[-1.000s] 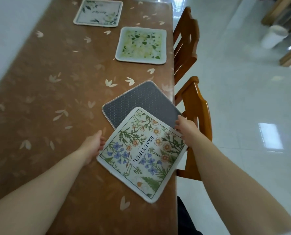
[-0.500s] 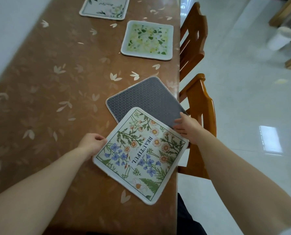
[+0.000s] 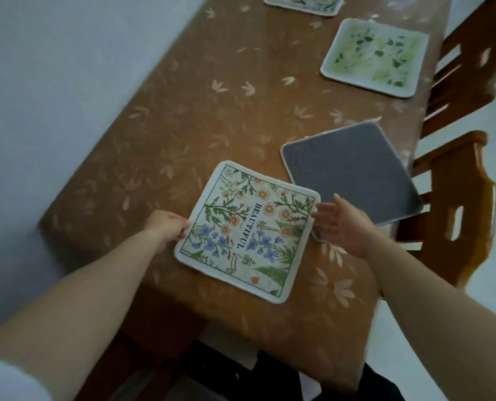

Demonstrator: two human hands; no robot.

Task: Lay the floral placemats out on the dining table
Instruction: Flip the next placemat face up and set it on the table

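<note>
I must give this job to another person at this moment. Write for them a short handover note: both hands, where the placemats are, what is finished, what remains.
Left hand: grips the left edge of the BEAUTIFUL placemat, which lies near the table's near end.
Right hand: open, fingers spread at that mat's right edge, not gripping it.
Grey mat: lies with its dark backing up, tilted, by the right table edge, next to the wooden chair.
Done: green-leaf placemat lies flat further along; another placemat lies at the top edge of the view.
Left: square up the BEAUTIFUL placemat, then probably turn the grey mat over and place it.
</note>
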